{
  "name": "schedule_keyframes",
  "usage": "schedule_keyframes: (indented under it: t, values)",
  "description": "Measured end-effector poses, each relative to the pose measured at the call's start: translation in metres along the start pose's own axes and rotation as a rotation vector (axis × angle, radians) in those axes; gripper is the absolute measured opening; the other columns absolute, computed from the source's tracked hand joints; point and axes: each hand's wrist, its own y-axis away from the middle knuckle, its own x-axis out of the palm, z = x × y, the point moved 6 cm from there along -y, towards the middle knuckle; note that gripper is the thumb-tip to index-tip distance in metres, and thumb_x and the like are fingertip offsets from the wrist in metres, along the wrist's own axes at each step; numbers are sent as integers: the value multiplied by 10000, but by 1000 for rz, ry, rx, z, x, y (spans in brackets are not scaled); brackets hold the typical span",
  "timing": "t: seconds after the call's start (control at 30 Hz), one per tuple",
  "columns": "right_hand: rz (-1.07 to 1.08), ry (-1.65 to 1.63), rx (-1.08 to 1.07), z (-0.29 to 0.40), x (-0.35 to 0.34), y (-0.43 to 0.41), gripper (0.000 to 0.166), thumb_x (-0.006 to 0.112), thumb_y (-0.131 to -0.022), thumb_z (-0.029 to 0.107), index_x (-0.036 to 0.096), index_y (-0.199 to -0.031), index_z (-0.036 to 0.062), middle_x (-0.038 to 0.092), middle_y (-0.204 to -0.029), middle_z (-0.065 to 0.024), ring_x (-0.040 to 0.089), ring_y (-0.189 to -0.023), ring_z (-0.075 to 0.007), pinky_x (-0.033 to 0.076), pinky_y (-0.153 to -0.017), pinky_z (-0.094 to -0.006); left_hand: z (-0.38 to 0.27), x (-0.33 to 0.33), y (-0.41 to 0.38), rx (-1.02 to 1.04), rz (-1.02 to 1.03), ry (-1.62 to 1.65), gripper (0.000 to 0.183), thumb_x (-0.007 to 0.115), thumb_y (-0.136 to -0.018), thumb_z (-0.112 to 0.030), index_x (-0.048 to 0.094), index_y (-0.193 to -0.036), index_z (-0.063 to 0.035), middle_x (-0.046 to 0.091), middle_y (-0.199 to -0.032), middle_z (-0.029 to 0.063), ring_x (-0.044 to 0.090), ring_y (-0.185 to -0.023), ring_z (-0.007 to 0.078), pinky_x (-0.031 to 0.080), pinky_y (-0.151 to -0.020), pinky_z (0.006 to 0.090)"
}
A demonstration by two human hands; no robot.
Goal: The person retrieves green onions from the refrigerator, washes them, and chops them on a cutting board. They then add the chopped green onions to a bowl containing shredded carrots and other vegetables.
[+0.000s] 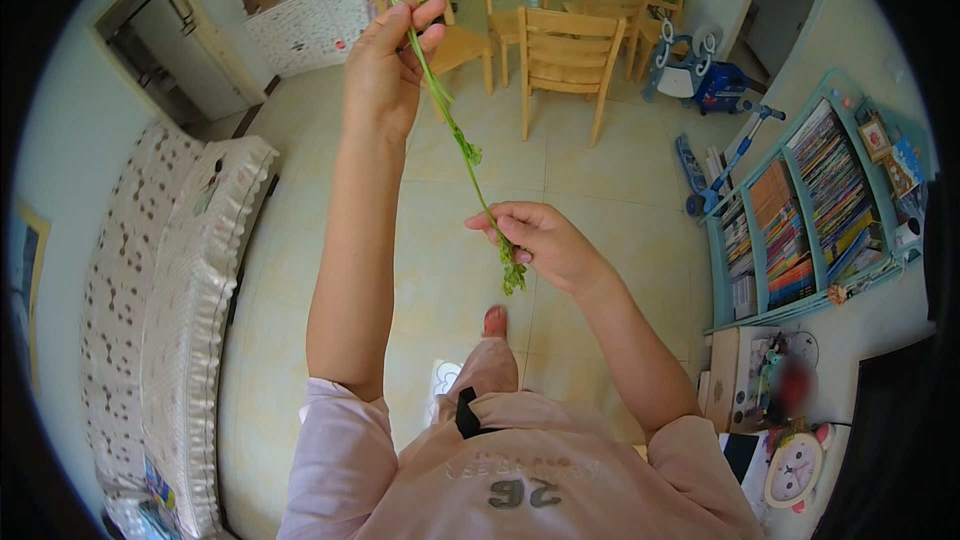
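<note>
A long, thin stalk of leafy green herb or celery [448, 118] is stretched on a slant between my two hands, above the tiled floor. Up and to the left, my left hand [391, 60] pinches its pale stem end between thumb and fingers. Lower down, my right hand [544, 240] grips the stalk just above its leafy tip [514, 274]. The leaves hang below the right fingers, and a small leaf sticks out midway along the stem.
Wooden chairs [568, 52] stand ahead. To the right are a blue scooter [739, 154], a turquoise bookshelf [759, 259] full of books, and a bear-shaped clock [795, 469]. A sofa with a ruffled cover [187, 300] runs along the left. Below shows my red-shod foot [495, 322].
</note>
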Motion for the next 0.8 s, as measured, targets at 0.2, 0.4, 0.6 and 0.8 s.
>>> schedule_keyframes:
  t: [0.2,0.4,0.6,0.8]
  values:
    - [-93,6,-18,44,-120,-79,248,463,-866,174,555,-1019,2,527,-780,5,407,-670,-34,301,-542,-169,88,23,-139,-97,109,172,163,441,-870,-145,487,-948,-10,611,-899,102,585,-647,96,470,-597,182]
    - [-127,19,-22,104,-229,-133,179,496,-844,97,567,-962,-18,565,-826,-26,404,-590,-39,305,-480,-167,153,85,-256,-197,364,304,178,460,-865,-148,484,-955,4,600,-922,124,577,-636,100,472,-593,186]
    - [-409,119,-15,148,-357,-151,171,500,-841,109,577,-940,-8,555,-776,-31,422,-581,-54,318,-481,-165,232,151,-339,-247,551,403,206,467,-863,-156,487,-974,16,599,-921,135,559,-626,119,470,-622,221]
    - [-682,415,-81,214,-504,-150,140,476,-823,44,597,-878,0,571,-650,-33,493,-509,-64,340,-438,-179,313,216,-399,-59,555,228,192,479,-857,-148,509,-962,10,601,-825,103,490,-606,129,418,-623,244]
